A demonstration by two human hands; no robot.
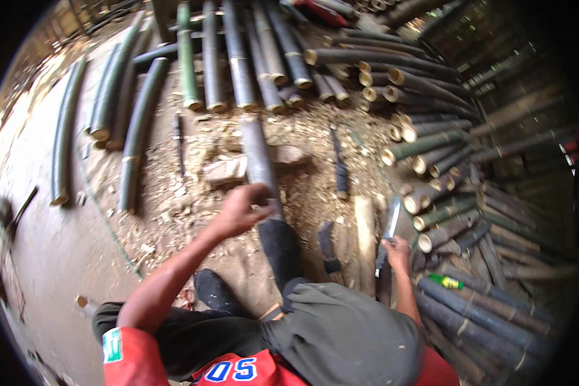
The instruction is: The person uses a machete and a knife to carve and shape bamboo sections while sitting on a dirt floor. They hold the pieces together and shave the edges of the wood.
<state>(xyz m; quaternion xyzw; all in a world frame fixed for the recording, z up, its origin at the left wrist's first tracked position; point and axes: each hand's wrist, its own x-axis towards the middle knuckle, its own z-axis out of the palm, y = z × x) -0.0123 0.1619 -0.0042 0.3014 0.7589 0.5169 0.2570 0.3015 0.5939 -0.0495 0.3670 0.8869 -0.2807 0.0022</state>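
My left hand (pixel 241 209), slightly blurred, hovers at the near end of a dark bamboo pole (pixel 257 151). Its fingers are loosely bent and apart, with nothing seen between them; whether it touches the pole I cannot tell. The pole lies across a pale brown block (pixel 226 172). My booted leg (pixel 279 251) is stretched out at the pole's near end. Off to the right, my right hand (pixel 397 252) is closed round the dark handle of a knife, its silver blade (pixel 392 217) pointing away from me. A pale split bamboo strip (pixel 365 228) lies just left of the knife.
Bamboo poles (pixel 238 64) lie in rows ahead, with more (pixel 138 135) at left and stacked poles (pixel 431 154) at right. Wood chips (pixel 202 138) cover the ground. A dark-handled tool (pixel 341 170) and a curved blade (pixel 326 238) lie nearby. A green bottle (pixel 446 281) rests on poles.
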